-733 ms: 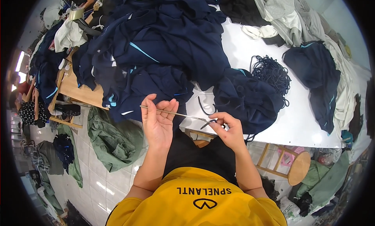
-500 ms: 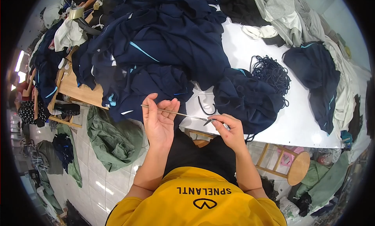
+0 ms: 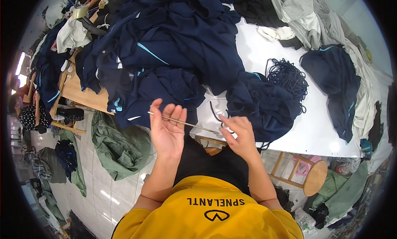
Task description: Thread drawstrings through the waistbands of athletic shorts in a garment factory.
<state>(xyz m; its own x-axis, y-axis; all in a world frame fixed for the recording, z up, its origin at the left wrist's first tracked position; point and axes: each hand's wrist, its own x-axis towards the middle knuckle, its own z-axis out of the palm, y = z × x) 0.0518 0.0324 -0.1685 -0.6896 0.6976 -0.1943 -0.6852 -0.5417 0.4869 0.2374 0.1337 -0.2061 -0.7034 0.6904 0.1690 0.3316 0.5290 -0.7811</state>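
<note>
Smooth, shiny metal rod; matt cloth garments; smooth, glossy tabletop

Your view comes from your own head, through the left of two side-by-side fisheyes, and looks steeply down and forward. Your shirt fills the lower edge, close to the lens; your left hand and right hand sit mid-picture, the table spreads beyond them, and the floor shows lower down. Straight edges bend toward the dark rim
</note>
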